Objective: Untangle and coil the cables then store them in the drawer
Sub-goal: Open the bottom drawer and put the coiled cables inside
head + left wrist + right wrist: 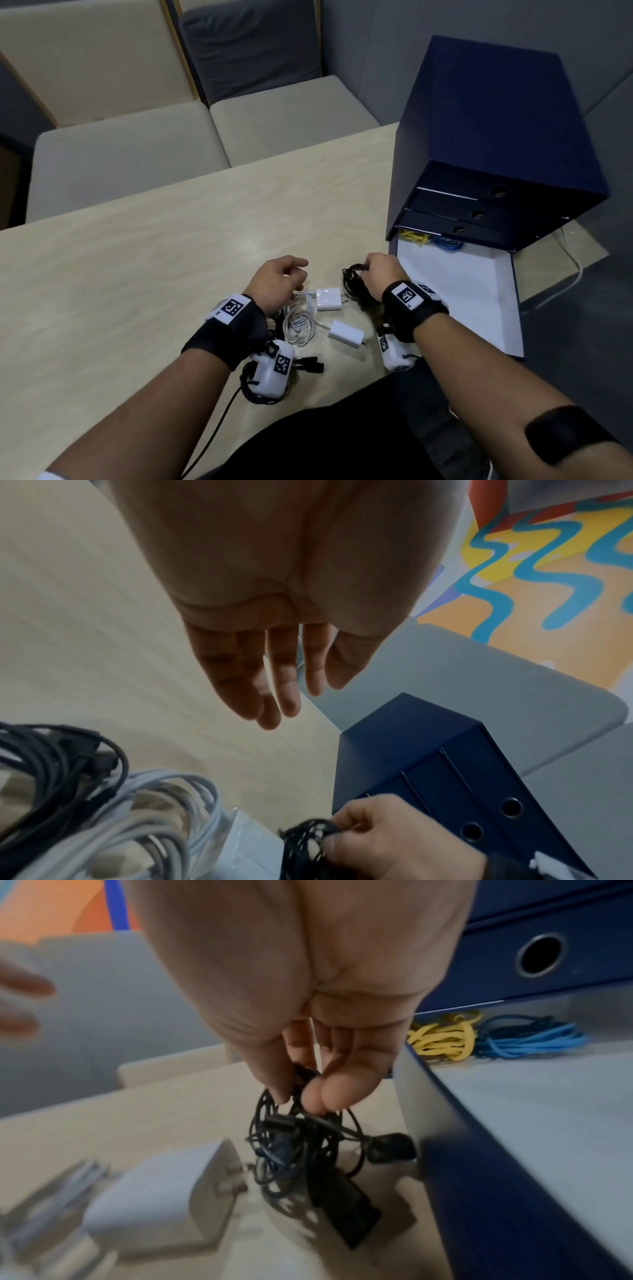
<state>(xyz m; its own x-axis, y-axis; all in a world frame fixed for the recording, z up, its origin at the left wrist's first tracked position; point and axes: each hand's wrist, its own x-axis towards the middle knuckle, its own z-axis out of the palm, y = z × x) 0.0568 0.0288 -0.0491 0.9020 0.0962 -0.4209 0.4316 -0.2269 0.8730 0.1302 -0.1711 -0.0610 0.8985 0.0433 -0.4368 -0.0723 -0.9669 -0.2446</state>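
In the head view, a dark blue drawer box [496, 137] is seen on the table [137, 274]. Its bottom drawer [479, 308] is pulled open. A yellow cable [412, 236] and a blue cable [448, 244] are seen at the back of that drawer, just under the drawer box's front. A black cable bundle [354, 284] is held by the right hand [382, 274] just left of the drawer box, outside the drawer. The left hand [277, 279] is seen farther left of the drawer box, above the white cables [301, 325]. Two white chargers [329, 299] are laid on the table left of the drawer box, beside the white cables.

In the left wrist view, the left grip is seen open, with fingers nearly straight and nothing held. Other black cables [51, 764] are seen beside the white cables, far from the drawer box.

In the right wrist view, the right grip is closed on the black cable bundle, which is pinched by the thumb and fingertips. The bundle is hung right beside the drawer's side wall.
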